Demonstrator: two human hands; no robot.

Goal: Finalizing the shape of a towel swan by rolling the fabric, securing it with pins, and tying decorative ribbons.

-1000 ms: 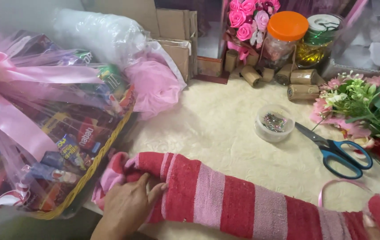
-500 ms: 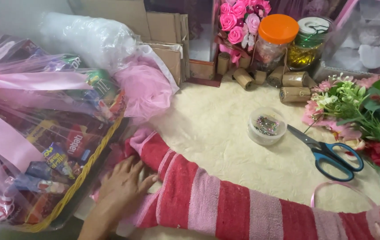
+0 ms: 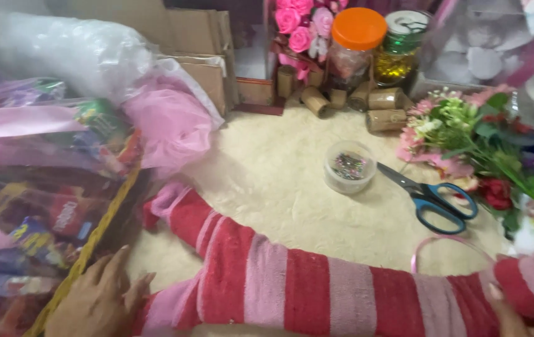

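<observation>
A wrapped gift basket [image 3: 42,206] fills the left edge of the cream mat [image 3: 292,206]. A red-and-pink striped towel [image 3: 317,290] lies rolled along the near edge, not yet wrapped or tied. The left hand [image 3: 101,299] rests open at its left end; the right hand [image 3: 510,315] pinches its right end. Blue scissors [image 3: 432,200] and 1 pin tub [image 3: 349,166] lie beyond, untouched.

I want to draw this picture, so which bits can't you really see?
- Right hand: head view, mostly cut off by the bottom edge and hidden by the striped towel.
- Left hand: wrist cut off below.
- Snacks in the gift basket: blurred behind shiny wrap.
- Small round tub: contents too small.
</observation>
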